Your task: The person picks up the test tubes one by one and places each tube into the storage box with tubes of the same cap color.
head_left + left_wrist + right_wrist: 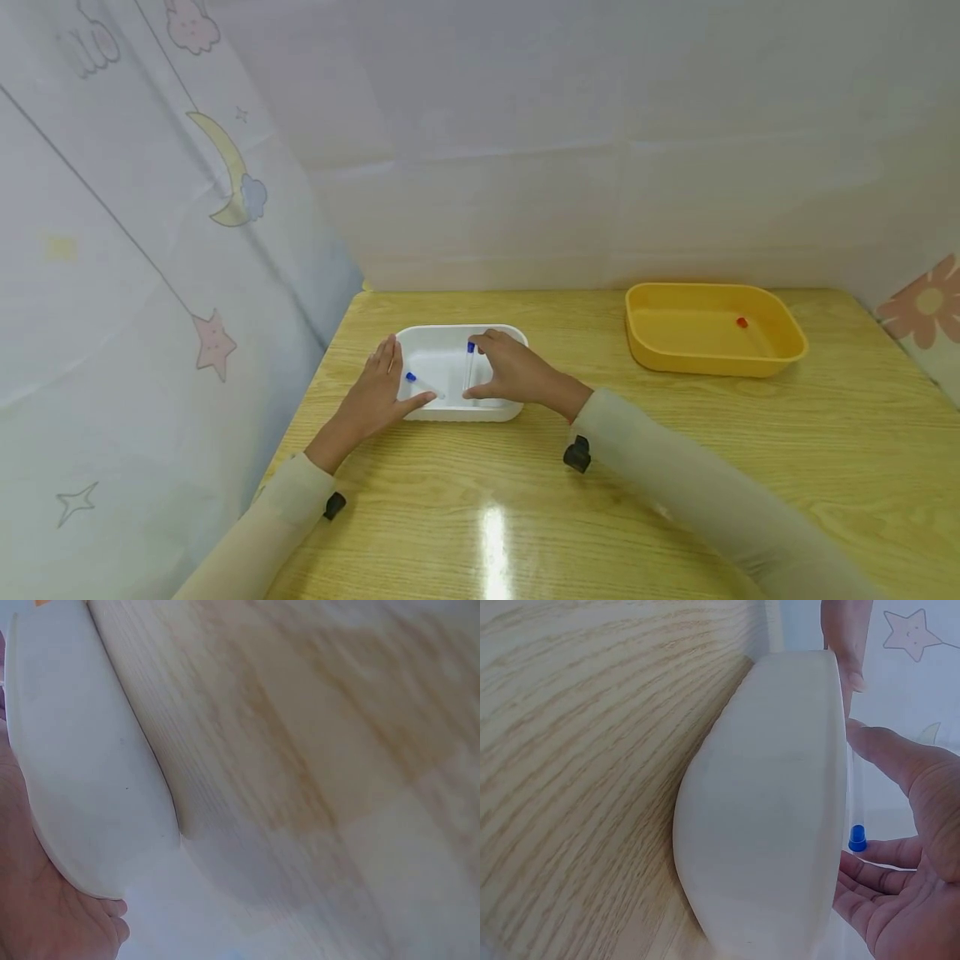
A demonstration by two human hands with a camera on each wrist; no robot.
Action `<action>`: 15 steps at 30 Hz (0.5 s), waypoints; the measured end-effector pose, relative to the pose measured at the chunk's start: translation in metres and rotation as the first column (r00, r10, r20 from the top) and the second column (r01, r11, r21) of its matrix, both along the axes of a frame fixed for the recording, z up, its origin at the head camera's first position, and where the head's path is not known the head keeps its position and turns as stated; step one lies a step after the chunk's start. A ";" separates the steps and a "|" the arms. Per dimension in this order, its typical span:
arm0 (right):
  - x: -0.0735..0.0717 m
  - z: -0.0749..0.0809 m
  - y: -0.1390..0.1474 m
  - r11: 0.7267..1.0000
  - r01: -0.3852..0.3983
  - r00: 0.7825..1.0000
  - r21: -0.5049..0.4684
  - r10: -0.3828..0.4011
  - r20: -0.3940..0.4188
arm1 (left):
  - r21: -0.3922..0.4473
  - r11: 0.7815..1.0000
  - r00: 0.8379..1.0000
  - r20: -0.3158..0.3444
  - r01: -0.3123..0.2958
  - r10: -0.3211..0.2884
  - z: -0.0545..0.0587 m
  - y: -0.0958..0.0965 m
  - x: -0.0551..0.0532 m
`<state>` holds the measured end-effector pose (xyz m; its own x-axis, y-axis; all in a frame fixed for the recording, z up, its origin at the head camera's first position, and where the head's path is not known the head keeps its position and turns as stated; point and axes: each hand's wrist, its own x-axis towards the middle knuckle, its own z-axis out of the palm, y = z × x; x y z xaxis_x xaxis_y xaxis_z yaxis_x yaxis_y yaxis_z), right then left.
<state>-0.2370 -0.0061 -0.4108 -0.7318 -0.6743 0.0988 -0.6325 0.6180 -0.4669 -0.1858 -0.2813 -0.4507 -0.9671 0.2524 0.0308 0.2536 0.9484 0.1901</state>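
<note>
A white plastic basin point(465, 414) stands on the table in the head view. Inside it lies a clear tube with a blue cap point(411, 377), slanting across the floor of the basin. My right hand point(517, 372) holds a second blue-capped tube point(469, 367) lengthwise, thumb at its bottom end and fingers by the cap. In the right wrist view that blue cap point(857, 838) shows beside the fingers, just past the basin's rim. My left hand point(372, 393) rests at the basin's left end, fingers straight, thumb reaching over the front rim.
A yellow basin point(708, 367) stands at the back right of the wooden table point(420, 500), with a red-capped clear tube point(742, 322) in it. Printed cloth point(487, 200) hangs behind and to the left of the table. Black wrist devices are worn on both sleeves.
</note>
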 end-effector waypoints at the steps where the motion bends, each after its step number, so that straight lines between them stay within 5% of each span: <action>1: 0.000 0.000 -0.001 1.000 -0.003 1.000 0.000 0.003 -0.002 | -0.001 1.000 1.000 -0.005 0.000 0.000 0.000 0.000 0.000; 15: -0.007 -0.012 -0.009 1.000 -0.022 1.000 0.019 0.022 -0.006 | -0.003 1.000 1.000 -0.012 -0.003 0.003 -0.005 -0.002 -0.002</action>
